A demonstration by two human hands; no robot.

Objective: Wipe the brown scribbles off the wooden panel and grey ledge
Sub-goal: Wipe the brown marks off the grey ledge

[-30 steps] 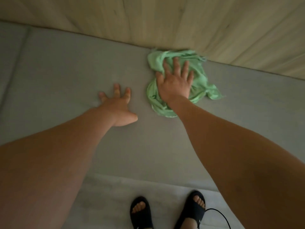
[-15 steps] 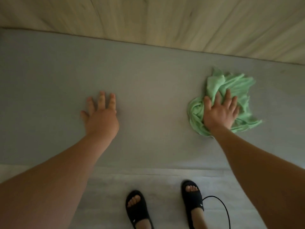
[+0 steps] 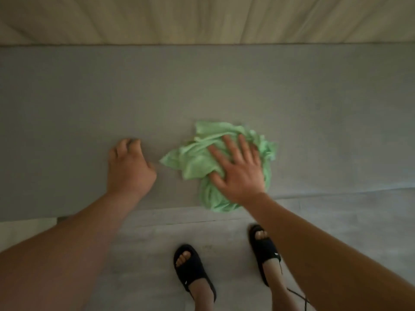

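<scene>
Hands rest on the grey ledge [image 3: 89,97] below the pale wooden panel [image 3: 202,19]: right hand [image 3: 239,173] presses spread fingers [image 3: 228,147] on a crumpled light-green cloth [image 3: 195,162] at lower centre; left hand [image 3: 129,169], curled and empty, lies just left.

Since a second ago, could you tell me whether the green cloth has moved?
Yes. The green cloth has come away from the wooden panel, forward to the front edge of the grey ledge, under the right hand.

Panel [image 3: 206,19] blurred; cloth [image 3: 195,162] maybe half-hidden under right hand [image 3: 240,173].
</scene>
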